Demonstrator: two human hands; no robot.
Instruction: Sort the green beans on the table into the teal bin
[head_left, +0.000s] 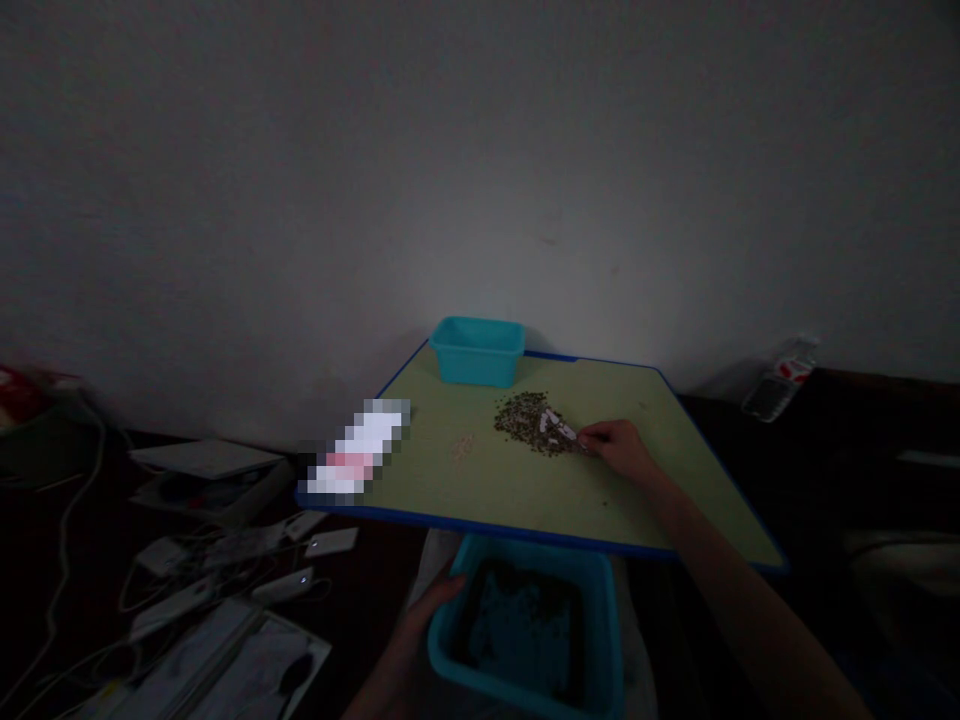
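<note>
My left hand (420, 625) grips the left rim of a teal tub (592, 590) held below the near edge of a green table (660, 470); dark grains lie in the tub. My right hand (616, 445) reaches over the table, fingers pinched at the right edge of a pile of small dark seeds (525, 420). A few pale bits lie in the pile by my fingertips; what the fingers hold is too small to see. A faint little heap of light grains (463, 446) lies left of the pile.
A second teal tub (478, 350) stands at the table's far edge against the wall. A blurred white and pink item (360, 450) rests on the left corner. Cables and flat devices (225, 560) clutter the floor at left. A plastic bottle (780, 385) lies at right.
</note>
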